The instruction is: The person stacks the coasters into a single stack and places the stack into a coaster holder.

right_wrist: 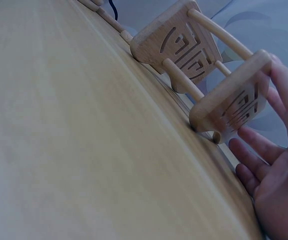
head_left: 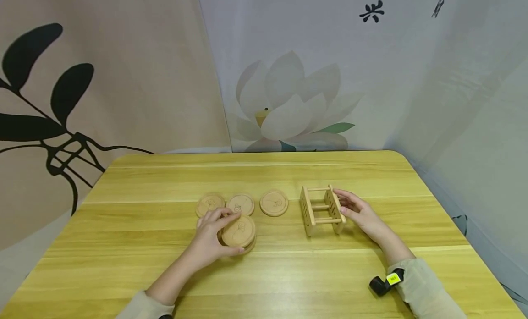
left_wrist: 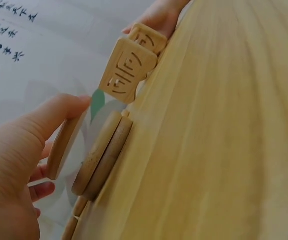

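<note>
A round wooden coaster [head_left: 238,231] with an engraved drawing is pinched by its edges between the thumb and fingers of my left hand [head_left: 210,239]. In the left wrist view this coaster [left_wrist: 66,145] is tilted and apart from a stack of two coasters [left_wrist: 103,155] on the table. At the right stands a small wooden coaster rack [head_left: 323,220], two cut-out side panels joined by rods. My right hand [head_left: 365,218] holds the rack's right side panel [right_wrist: 236,102], thumb at its upper corner and fingers lower down. Between the panels I see no coaster.
Behind the left hand lie more coasters: one at the left [head_left: 209,203], one in the middle [head_left: 242,202] and one nearer the rack [head_left: 274,203]. All rest on a wooden table [head_left: 288,282]. A printed curtain [head_left: 165,80] hangs behind the table's far edge.
</note>
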Action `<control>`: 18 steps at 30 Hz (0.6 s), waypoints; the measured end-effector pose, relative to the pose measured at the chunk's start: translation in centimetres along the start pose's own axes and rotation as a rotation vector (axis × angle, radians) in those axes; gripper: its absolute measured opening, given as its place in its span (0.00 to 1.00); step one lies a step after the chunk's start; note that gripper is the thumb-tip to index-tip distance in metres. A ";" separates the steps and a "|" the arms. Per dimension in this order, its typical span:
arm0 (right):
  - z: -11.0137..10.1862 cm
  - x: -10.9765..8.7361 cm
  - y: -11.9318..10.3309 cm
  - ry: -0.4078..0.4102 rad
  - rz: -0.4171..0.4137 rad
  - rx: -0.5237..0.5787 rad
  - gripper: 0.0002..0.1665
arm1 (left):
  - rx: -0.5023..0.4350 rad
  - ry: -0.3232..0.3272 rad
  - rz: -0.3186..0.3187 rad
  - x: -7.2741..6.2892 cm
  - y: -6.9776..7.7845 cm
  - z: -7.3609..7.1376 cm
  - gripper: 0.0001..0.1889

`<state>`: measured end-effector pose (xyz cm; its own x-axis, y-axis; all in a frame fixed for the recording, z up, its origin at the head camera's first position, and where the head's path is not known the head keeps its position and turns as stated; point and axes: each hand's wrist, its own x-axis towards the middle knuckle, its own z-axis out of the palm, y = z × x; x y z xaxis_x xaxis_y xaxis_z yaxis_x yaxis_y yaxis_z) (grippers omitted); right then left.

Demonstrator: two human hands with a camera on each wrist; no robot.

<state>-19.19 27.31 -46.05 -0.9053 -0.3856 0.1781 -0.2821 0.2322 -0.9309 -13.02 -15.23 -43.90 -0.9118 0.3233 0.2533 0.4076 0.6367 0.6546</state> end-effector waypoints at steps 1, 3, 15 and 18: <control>0.0 0.0 0.0 0.000 0.000 -0.001 0.29 | 0.003 -0.001 -0.001 -0.1 -0.1 0.0 0.45; 0.0 0.0 0.0 0.001 0.000 0.002 0.29 | 0.008 -0.006 -0.003 -0.2 -0.2 0.1 0.45; 0.1 0.1 -0.1 0.007 0.004 0.021 0.30 | -0.001 -0.020 -0.021 -0.4 -0.6 0.4 0.44; 0.0 0.0 0.0 0.007 0.002 0.018 0.30 | -0.001 -0.027 -0.018 -0.3 -0.7 0.5 0.44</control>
<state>-19.19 27.28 -46.04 -0.9080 -0.3791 0.1781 -0.2744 0.2170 -0.9368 -12.97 -15.43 -44.82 -0.9172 0.3305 0.2224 0.3912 0.6418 0.6595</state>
